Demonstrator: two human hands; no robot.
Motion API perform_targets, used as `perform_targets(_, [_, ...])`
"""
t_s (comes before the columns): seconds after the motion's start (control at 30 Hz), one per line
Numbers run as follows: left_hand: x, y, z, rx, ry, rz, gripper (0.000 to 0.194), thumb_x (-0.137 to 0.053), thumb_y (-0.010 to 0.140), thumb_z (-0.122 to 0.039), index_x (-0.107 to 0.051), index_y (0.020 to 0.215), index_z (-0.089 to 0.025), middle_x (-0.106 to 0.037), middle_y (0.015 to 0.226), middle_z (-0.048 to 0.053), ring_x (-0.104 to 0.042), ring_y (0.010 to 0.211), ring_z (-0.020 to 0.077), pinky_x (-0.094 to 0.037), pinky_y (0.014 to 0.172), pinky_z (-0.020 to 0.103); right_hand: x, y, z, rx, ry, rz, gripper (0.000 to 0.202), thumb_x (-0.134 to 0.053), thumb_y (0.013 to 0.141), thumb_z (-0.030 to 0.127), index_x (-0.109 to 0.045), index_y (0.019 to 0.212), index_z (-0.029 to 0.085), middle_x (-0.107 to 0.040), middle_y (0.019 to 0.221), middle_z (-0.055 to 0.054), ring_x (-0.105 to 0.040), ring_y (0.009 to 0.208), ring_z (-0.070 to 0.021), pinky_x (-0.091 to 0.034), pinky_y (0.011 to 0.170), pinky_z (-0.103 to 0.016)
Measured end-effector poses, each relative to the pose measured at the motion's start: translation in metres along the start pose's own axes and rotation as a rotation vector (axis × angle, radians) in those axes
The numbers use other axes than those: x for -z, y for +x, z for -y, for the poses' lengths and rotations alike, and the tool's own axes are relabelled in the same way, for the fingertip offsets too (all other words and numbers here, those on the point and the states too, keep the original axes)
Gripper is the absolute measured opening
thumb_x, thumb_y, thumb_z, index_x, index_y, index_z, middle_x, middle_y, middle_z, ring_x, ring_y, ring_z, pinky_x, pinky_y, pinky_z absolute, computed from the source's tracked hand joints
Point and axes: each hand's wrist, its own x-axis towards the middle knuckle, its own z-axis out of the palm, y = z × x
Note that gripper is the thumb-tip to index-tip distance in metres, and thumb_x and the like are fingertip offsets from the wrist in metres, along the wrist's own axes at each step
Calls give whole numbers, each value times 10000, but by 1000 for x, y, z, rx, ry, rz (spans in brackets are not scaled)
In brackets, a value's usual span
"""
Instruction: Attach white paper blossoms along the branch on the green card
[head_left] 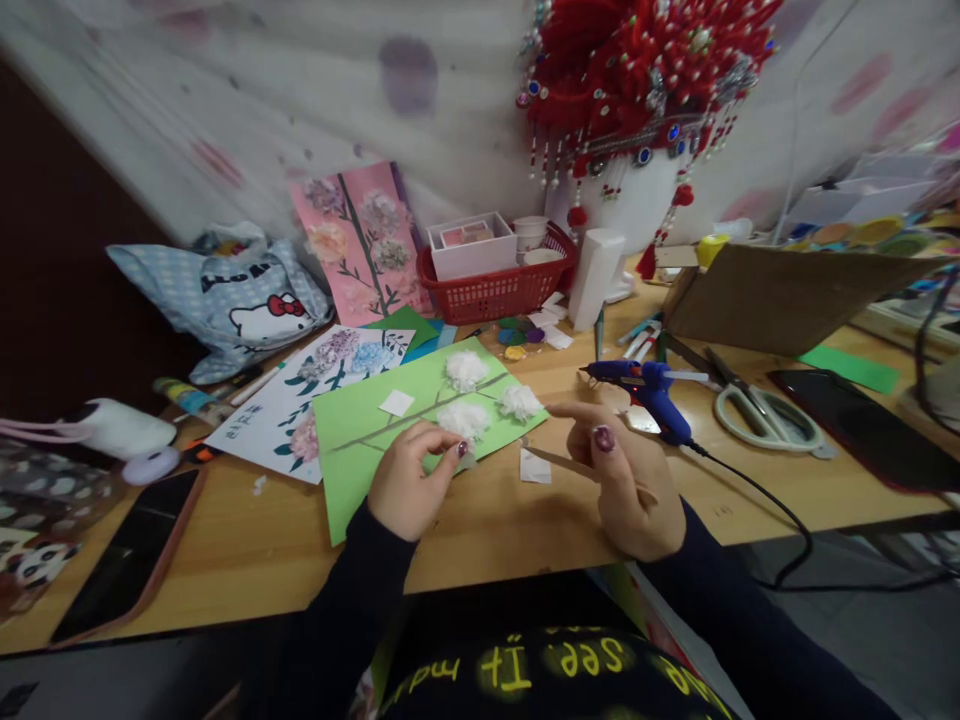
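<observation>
My left hand (416, 470) is over the lower edge of a light green card (352, 420), thumb and forefinger pinched on a small whitish piece (468, 461), its kind unclear. Fluffy white flowers (466, 371) sit on the card along a grey-brown painted branch (397, 424). A square of white paper (396, 403) lies on the card too. To the right, my right hand (630, 470) is closed around a thin brown stick (559, 460), its forefinger stretched leftward. Beneath the stick's tip another white paper square (535, 466) rests on the table.
A blue glue gun (652, 390) with a black cord lies beyond my right hand, beside scissors (765, 415) and a dark phone (862, 425). Flower pictures (300, 400), a red basket (487, 298) and a cardboard flap (780, 300) stand behind. Another phone (131, 550) lies left.
</observation>
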Motion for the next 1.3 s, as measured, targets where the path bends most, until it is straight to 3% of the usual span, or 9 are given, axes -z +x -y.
perform_targets(0.17, [-17, -1, 5, 62, 228, 16, 152, -540, 825, -171, -692, 822, -187, -640, 842, 52, -582, 835, 201, -464, 739, 312, -14, -3, 8, 123, 38, 106, 384, -310, 974, 356, -598, 796, 176, -564, 540, 11, -522, 463, -97, -384, 487, -220])
perform_targets(0.33, [-28, -1, 6, 24, 298, -31, 163, -539, 851, -187, -700, 872, -201, -623, 825, 48, -567, 832, 199, -452, 772, 317, -28, -1, 9, 189, -54, 102, 315, -399, 951, 268, -594, 727, 165, -604, 530, -9, -526, 438, -87, -374, 459, -204])
perform_targets(0.5, [-30, 0, 4, 20, 370, -34, 190, -529, 864, -187, -710, 909, -219, -630, 846, 51, -576, 849, 213, -450, 805, 344, -34, 0, 6, 218, -91, 98, 280, -406, 951, 246, -609, 780, 157, -634, 573, -22, -570, 484, -99, -401, 493, -201])
perform_targets(0.73, [-22, -4, -3, 17, 481, -75, 223, -495, 850, -134, -679, 964, -187, -631, 920, 71, -592, 892, 226, -466, 811, 347, -35, 3, 5, 184, -149, 105, 349, -391, 961, 284, -580, 694, 165, -613, 542, -22, -547, 466, -101, -387, 481, -210])
perform_targets(0.87, [-20, -10, -8, 170, 730, -8, 254, -490, 856, -175, -654, 1044, -123, -639, 1055, 137, -590, 989, 298, -459, 848, 430, -36, 4, 5, 138, -144, 125, 369, -405, 960, 316, -578, 667, 172, -598, 537, -15, -534, 469, -95, -393, 495, -208])
perform_targets(1.03, [-27, -12, -6, 219, 800, 87, 413, -316, 912, -117, -524, 1254, -17, -484, 1370, 201, -379, 1324, 297, -281, 1071, 522, -37, 6, 5, 92, -92, 191, 335, -456, 943, 318, -602, 685, 163, -592, 557, -12, -511, 486, -93, -382, 498, -215])
perform_targets(1.17, [-29, -10, -7, 292, 816, 206, 493, -225, 894, -41, -460, 1328, -35, -388, 1438, 188, -364, 1343, 272, -202, 1098, 575, -38, 8, 7, 79, -85, 225, 351, -480, 933, 314, -584, 634, 161, -532, 535, 6, -468, 489, -92, -365, 503, -225])
perform_targets(1.3, [-30, -12, -4, 279, 824, 200, 513, -193, 898, -43, -444, 1344, -48, -372, 1445, 185, -356, 1350, 260, -152, 1101, 608, -42, 12, 9, 92, -88, 261, 373, -473, 936, 308, -567, 608, 158, -524, 560, 2, -454, 502, -90, -361, 517, -232])
